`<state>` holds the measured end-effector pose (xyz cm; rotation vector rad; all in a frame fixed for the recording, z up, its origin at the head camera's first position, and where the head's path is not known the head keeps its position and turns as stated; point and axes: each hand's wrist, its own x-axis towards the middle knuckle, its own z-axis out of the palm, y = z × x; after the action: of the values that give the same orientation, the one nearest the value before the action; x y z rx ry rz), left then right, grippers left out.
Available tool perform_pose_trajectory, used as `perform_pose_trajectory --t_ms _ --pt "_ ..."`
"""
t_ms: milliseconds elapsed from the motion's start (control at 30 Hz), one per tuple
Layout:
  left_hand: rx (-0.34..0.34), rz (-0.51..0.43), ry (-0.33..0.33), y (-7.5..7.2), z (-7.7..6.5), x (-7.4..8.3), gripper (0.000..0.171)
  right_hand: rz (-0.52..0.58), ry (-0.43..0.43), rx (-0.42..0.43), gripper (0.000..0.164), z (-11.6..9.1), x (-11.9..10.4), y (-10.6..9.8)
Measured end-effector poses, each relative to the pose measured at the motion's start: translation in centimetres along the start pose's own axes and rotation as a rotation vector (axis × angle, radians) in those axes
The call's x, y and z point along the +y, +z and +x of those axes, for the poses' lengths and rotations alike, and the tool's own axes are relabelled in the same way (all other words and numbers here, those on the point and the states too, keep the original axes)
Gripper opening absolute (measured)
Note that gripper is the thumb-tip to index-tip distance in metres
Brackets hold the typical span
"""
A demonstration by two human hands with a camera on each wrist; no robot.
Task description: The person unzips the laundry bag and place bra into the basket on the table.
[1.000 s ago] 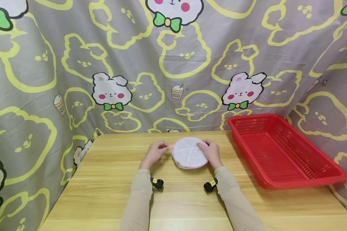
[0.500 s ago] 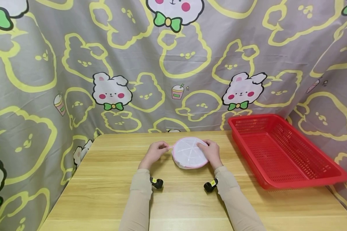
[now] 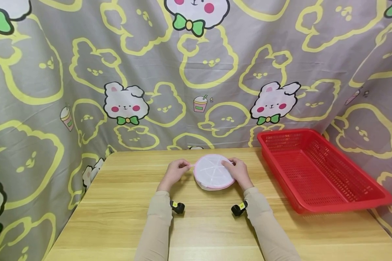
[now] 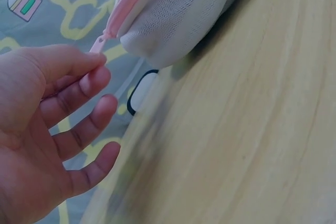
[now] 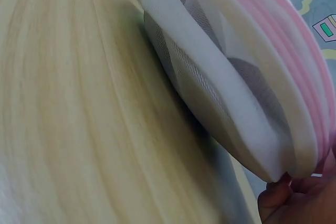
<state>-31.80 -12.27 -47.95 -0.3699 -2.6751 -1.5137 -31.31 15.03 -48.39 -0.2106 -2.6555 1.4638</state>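
Note:
A round white mesh laundry bag (image 3: 212, 175) with a pink zip round its edge is held just above or on the wooden table; I cannot tell which. At its left side my left hand (image 3: 177, 170) pinches the pink zipper pull (image 4: 97, 44) between thumb and index finger, the other fingers loosely spread. My right hand (image 3: 239, 171) grips the bag's right edge, thumb on top and fingers underneath, mostly hidden. The right wrist view shows the bag's mesh side and the right fingers (image 5: 299, 198) at its rim.
To the right on the table (image 3: 124, 217) stands a red plastic basket (image 3: 300, 206) with perforated walls. A grey curtain (image 3: 170, 72) with cartoon patterns hangs behind and at both sides. A small black camera sits on each wrist.
The bag has shifted and tilted very slightly, with the right hand moving a touch along with it. Both hands keep their hold.

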Motion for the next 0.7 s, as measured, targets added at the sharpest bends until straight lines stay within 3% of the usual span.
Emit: perform_pose_trajectory --t_ms 467,700 --pt "0.134 0.026 -0.017 1.2 0.2 0.4 0.009 0.054 0.013 0.057 0.04 0.1 -0.2 -0.2" --pt "0.186 0.055 -0.038 1.9 0.3 0.7 0.008 0.073 -0.02 0.053 0.047 0.0 -0.2 -0.4"
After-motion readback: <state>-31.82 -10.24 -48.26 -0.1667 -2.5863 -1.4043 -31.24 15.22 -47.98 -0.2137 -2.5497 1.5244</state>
